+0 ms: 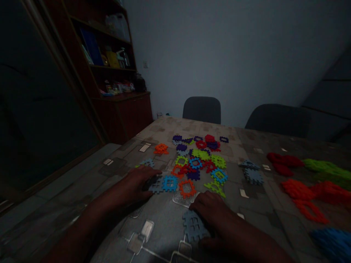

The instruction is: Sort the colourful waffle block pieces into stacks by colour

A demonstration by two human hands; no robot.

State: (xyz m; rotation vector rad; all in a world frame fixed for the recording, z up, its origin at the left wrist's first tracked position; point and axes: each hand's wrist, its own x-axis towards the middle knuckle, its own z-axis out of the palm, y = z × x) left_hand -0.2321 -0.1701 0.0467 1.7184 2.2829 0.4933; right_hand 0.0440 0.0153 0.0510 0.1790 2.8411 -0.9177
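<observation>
Fingers curved, grips unclear: right hand (213,212) at a grey windowed plastic square (193,225), lower centre, left hand (138,181) at another grey square (157,186), mid-frame; sideways drag could jar the adjacent blue plastic square (170,183).

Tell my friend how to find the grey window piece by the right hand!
On the patterned table, find the person's right hand. Next to its inner side lies the square grey window piece. Crossed bars fill its middle, unlike the orange frame just beyond, which has one big open hole.
</observation>
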